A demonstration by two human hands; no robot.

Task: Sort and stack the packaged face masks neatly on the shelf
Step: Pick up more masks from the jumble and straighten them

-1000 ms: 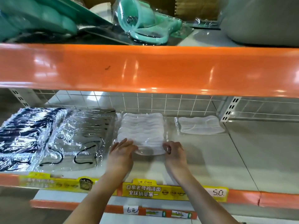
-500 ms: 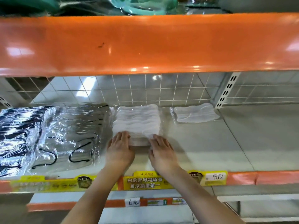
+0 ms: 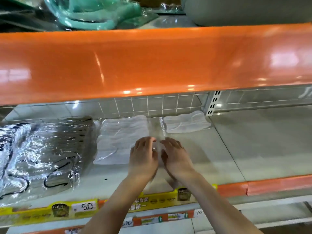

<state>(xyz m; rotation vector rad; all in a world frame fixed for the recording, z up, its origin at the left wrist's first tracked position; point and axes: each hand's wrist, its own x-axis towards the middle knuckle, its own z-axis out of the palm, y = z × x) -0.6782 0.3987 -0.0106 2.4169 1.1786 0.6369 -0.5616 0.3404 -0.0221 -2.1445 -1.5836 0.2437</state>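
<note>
A stack of white face masks (image 3: 120,139) in clear wrap lies mid-shelf. One flat white mask pack (image 3: 185,123) sits behind it to the right, by the wire back. My left hand (image 3: 143,157) rests palm down on the stack's right front corner, fingers spread. My right hand (image 3: 176,157) lies flat beside it on the grey shelf (image 3: 228,149), fingers apart. A strip of clear wrapper (image 3: 160,132) runs between the fingertips. Neither hand visibly grips anything. To the left lie clear packs of masks with black ear loops (image 3: 54,149).
Dark, shiny wrapped packs (image 3: 10,149) fill the far left. The orange edge of the upper shelf (image 3: 152,61) hangs low overhead, with teal goods (image 3: 94,12) on it. Yellow price strips (image 3: 84,206) line the front lip. A slotted upright (image 3: 213,103) stands at the back right.
Both hands have slid right, from the front of the white stack to its right front corner and the bare shelf beside it. The view has swung right and blurred.
</note>
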